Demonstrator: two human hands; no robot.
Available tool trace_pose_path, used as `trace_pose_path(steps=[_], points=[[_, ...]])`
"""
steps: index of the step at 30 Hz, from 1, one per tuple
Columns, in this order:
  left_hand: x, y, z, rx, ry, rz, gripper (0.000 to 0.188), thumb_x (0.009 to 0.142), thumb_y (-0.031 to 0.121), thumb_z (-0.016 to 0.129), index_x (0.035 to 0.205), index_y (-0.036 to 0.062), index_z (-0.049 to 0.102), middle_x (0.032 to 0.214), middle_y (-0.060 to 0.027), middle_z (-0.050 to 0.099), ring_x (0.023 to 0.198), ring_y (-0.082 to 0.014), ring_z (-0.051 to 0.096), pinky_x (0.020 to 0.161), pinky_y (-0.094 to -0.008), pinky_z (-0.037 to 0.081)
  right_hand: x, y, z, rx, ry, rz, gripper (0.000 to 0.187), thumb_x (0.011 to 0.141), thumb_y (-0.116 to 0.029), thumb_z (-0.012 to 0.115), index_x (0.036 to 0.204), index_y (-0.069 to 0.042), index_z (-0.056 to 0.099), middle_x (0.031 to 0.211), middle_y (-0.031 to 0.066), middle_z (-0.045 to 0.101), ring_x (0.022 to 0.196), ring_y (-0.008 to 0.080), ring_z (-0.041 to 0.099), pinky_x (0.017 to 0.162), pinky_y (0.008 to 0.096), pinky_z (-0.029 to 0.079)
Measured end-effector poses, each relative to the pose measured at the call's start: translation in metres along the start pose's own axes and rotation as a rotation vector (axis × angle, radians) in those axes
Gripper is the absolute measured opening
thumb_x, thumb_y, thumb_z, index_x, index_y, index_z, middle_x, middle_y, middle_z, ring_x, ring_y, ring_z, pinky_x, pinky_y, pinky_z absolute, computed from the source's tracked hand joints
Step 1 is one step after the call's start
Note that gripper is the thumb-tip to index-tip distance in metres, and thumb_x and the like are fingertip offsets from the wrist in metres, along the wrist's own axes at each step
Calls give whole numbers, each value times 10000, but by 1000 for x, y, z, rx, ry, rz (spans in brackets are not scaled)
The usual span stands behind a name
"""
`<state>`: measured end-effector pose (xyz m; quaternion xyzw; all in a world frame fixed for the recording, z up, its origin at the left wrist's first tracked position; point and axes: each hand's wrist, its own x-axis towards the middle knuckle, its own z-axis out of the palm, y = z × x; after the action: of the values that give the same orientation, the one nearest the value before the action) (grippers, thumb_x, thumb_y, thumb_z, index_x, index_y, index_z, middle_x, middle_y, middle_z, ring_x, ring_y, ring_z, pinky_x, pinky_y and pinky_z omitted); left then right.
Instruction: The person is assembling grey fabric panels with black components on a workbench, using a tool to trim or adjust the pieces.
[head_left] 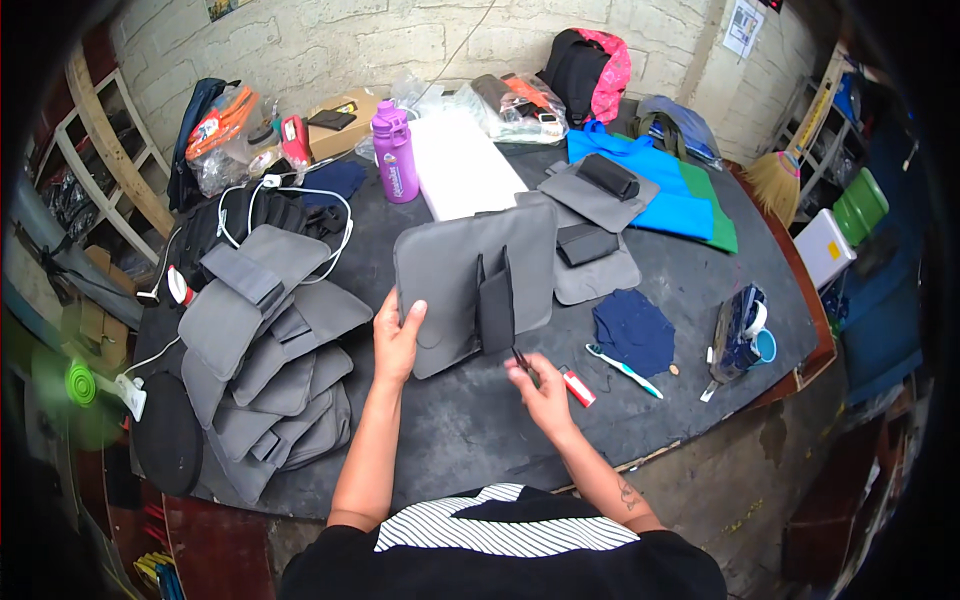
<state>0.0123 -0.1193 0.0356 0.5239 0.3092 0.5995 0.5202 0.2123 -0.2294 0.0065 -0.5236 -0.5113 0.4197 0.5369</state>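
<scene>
My left hand (396, 338) is closed on the left edge of a grey fabric panel (435, 285), holding it tilted up over the table. A darker fabric band (496, 305) stands out from the panel's face. At the band's lower end, my right hand (541, 390) pinches a small dark pointed tool (520, 358); its exact kind is too small to tell. Beside that hand lie a red and white lighter-like item (579, 388) and a toothbrush (624, 371). A stack of similar grey panels (290, 370) is heaped on the left, and more panels (597, 275) lie behind on the right.
A purple bottle (395, 150) stands at the back near a white block (462, 165). Blue fabric (660, 205), a navy cloth (635, 330) and a light-blue cup (763, 346) are on the right. A white cable (345, 220) loops behind the stack. A green fan (80, 382) is at far left.
</scene>
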Motion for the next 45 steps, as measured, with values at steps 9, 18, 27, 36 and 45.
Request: trace_pose_path(steps=[9,18,27,36,45], points=[[1,-13,18,-307,-8,-158,403,992,150,434,1337,-58,439,1272,-94,550,1181,-149,490,1023,-281,343,54,-14,73,-251,176,-538,212,766,23,709,952,-4,610,863,89,555,785,191,585,643,305,478],[-5,-18,-11,556,132,-286,157,848,66,626,949,-54,639,727,-93,685,584,-146,634,592,-296,516,25,-38,-11,19,241,-274,149,939,-127,586,840,-30,532,802,11,557,755,83,506,723,235,438],[-40,-27,-49,800,161,-449,160,894,104,556,785,4,615,552,-49,579,483,-136,578,521,-293,468,-90,-71,-190,-1326,555,730,441,698,-248,795,1022,-16,606,1014,196,666,971,376,627,792,447,491],[-60,-54,-26,1031,38,230,92,718,60,707,808,41,705,928,-82,614,939,-274,549,843,-372,429,-16,-56,-68,-428,54,17,196,805,-105,680,956,6,623,876,81,661,823,151,625,760,302,492],[-59,-59,-39,786,444,66,63,872,-30,470,860,20,506,739,-98,513,708,-248,509,681,-366,421,68,3,42,-575,-46,-210,437,744,54,595,1168,-49,555,1374,141,478,1190,341,521,952,380,467]])
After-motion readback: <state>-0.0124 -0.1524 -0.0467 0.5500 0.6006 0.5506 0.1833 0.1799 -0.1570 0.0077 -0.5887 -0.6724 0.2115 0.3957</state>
